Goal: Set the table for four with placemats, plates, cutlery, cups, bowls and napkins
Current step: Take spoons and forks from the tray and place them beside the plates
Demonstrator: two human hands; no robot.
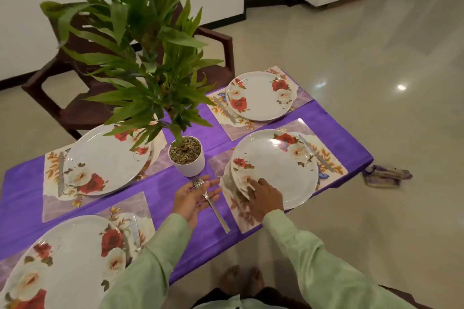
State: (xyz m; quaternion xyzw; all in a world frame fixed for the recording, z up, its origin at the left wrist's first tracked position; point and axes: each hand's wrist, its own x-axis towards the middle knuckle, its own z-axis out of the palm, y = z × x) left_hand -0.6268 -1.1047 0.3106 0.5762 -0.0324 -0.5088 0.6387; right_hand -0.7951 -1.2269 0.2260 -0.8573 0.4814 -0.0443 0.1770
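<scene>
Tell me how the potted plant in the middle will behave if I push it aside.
Probably top-heavy: tall foliage over a small white pot, so push low. The gravel likely adds weight. It may drag the tablecloth.

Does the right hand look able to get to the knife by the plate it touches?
Probably yes. The right hand rests on the near edge of the plate; the knife lies on the placemat at its far right side. Only the flat plate lies between, nothing tall.
</scene>
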